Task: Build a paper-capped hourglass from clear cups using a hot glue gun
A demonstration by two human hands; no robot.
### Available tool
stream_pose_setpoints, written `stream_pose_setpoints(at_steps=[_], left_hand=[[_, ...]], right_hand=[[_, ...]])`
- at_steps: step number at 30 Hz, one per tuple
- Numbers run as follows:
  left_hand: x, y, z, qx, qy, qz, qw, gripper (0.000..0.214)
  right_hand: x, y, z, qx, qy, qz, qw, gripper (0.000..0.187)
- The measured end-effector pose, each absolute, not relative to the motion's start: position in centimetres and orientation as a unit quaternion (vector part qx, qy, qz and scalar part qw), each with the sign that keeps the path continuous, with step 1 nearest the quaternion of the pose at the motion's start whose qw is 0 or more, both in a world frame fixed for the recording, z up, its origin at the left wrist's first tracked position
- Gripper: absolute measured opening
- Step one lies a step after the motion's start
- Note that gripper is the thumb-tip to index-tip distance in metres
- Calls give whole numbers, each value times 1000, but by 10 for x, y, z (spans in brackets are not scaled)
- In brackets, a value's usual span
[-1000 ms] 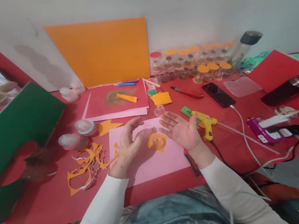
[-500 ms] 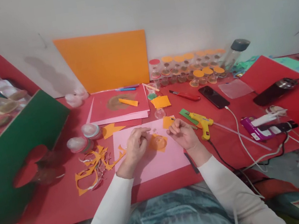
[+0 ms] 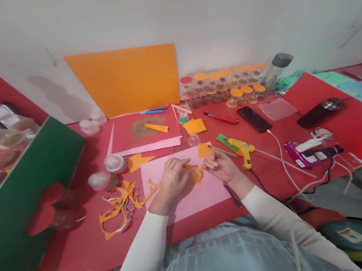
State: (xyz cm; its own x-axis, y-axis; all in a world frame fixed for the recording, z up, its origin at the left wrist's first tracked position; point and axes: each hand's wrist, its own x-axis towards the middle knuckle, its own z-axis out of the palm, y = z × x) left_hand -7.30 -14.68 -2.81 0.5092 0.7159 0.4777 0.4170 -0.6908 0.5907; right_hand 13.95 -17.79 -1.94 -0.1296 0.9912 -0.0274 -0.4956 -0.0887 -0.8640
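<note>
My left hand (image 3: 173, 179) rests on a pink sheet (image 3: 191, 198), fingers curled and pinching the edge of a round orange paper piece (image 3: 197, 175) that seems to cover a small clear cup. My right hand (image 3: 220, 165) is closed just right of that piece, and a thin brown stick (image 3: 222, 151) like a pencil runs through its fingers. The stick's tip lies by a small orange square (image 3: 203, 150). Both white sleeves come in from the bottom.
Orange paper scraps (image 3: 119, 206) and two small lidded cups (image 3: 100, 180) lie left of the sheet. A yellow glue gun (image 3: 244, 150), phone (image 3: 256, 118), red cutter (image 3: 223, 118) and cables are on the right. A green board (image 3: 22, 203) leans at the left; rows of jars (image 3: 224, 84) line the wall.
Both hands were open and spread around the orange piece; they have closed. The left now pinches the piece, the right holds the stick. The view has tilted up slightly.
</note>
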Motion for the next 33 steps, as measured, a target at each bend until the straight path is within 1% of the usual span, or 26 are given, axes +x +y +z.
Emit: stream_pose_setpoints(at_steps=[5, 12, 14, 18, 20, 25, 27, 30, 33], left_hand=[[-72, -146, -30, 840, 359, 348, 210, 26], [-74, -144, -34, 846, 361, 326, 218, 28], [-74, -143, -35, 855, 354, 309, 222, 36], [-74, -141, -35, 867, 350, 277, 223, 58], [-73, -142, -34, 869, 346, 273, 223, 63], [-72, -143, -31, 871, 353, 256, 226, 62], [-73, -143, -30, 872, 358, 245, 226, 62], [-72, -144, -29, 874, 359, 241, 222, 57], [-72, -144, -29, 874, 358, 240, 225, 44]], right_hand=[[144, -179, -17, -416, -405, 597, 554, 20], [148, -193, -10, -498, -534, 503, 462, 17], [146, -196, -8, -507, -567, 479, 438, 18], [144, -198, -6, -512, -616, 445, 400, 17], [143, -197, -5, -516, -638, 427, 381, 19], [137, -190, -3, -518, -735, 331, 286, 26], [134, -186, -3, -509, -754, 320, 266, 27], [130, -181, -4, -500, -775, 310, 232, 21], [129, -179, -3, -500, -797, 290, 176, 14]])
